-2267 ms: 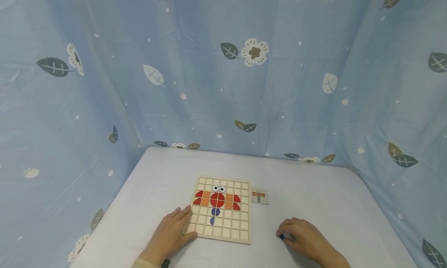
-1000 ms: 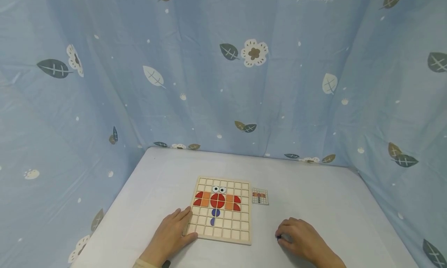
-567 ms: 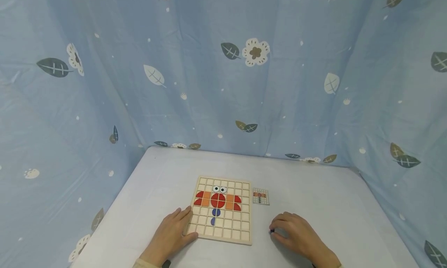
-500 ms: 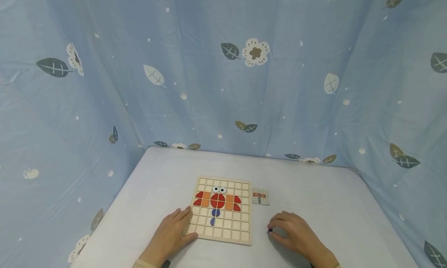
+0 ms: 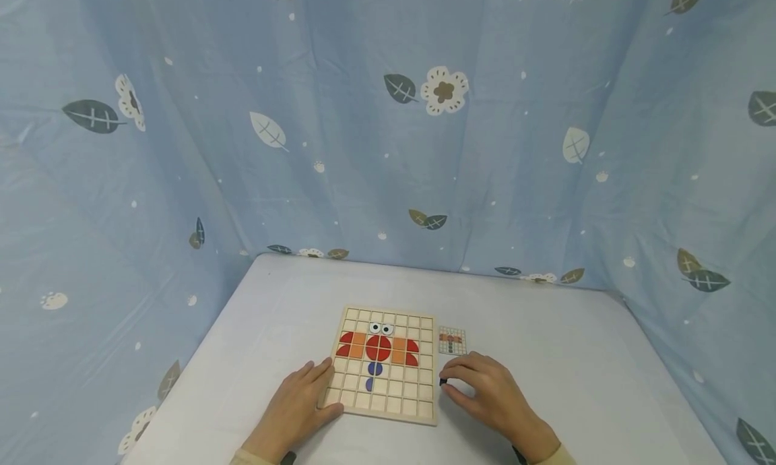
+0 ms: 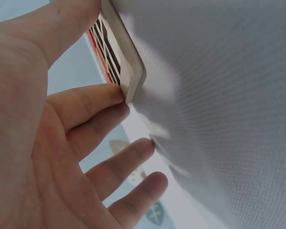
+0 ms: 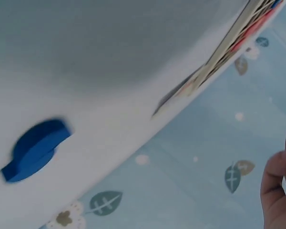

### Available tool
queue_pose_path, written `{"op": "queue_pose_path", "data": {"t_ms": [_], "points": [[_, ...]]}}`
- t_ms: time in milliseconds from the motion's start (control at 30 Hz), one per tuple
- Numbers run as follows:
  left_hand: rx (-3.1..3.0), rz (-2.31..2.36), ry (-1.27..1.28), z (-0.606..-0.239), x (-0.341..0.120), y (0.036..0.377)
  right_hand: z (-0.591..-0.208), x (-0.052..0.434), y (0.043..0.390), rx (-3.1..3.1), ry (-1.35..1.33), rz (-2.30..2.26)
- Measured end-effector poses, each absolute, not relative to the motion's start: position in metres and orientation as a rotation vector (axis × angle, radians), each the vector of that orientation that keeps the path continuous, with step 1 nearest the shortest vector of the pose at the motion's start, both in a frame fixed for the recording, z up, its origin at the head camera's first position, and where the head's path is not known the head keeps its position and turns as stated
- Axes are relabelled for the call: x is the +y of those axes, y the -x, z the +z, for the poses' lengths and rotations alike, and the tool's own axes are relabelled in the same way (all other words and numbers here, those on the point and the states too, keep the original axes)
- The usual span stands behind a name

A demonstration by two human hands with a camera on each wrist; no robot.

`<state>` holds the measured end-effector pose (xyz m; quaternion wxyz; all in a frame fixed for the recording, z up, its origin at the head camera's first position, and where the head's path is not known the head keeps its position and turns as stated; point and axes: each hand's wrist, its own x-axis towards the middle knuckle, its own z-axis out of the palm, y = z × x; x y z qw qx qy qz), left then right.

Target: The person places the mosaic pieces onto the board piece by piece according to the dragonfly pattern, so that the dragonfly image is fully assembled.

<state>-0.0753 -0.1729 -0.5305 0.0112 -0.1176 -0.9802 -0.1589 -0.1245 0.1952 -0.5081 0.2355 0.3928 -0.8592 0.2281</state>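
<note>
Right hand (image 5: pixel 488 392) pinches a small blue piece (image 5: pixel 443 382) just right of the wooden puzzle board (image 5: pixel 384 364); it looks light, stiff, best held by its edges. Left hand (image 5: pixel 298 406) rests flat, fingers straight, against the board's left edge.

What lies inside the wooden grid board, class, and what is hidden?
Inside the wooden grid board: two eye tiles, red and orange tiles, two blue pieces, and plain tiles. The left hand covers its near-left corner.
</note>
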Motion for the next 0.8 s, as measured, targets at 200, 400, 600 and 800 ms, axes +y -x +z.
{"op": "queue_pose_path", "data": {"t_ms": [200, 400, 600, 800], "points": [[-3.040, -0.488, 0.394, -0.530, -0.173, 0.076, -0.506, 0.177, 0.124, -2.263, -1.067, 0.665], [-3.059, -0.493, 0.371, -0.531, -0.173, 0.076, -0.503, 0.155, 0.123, -2.251, -1.116, 0.702], [-3.065, -0.496, 0.370, -0.532, -0.173, 0.075, -0.501, 0.132, 0.128, -2.246, -1.214, 0.684], [-3.048, -0.474, 0.382, -0.532, -0.174, 0.076, -0.498, 0.115, 0.140, -2.218, -1.282, 0.568]]}}
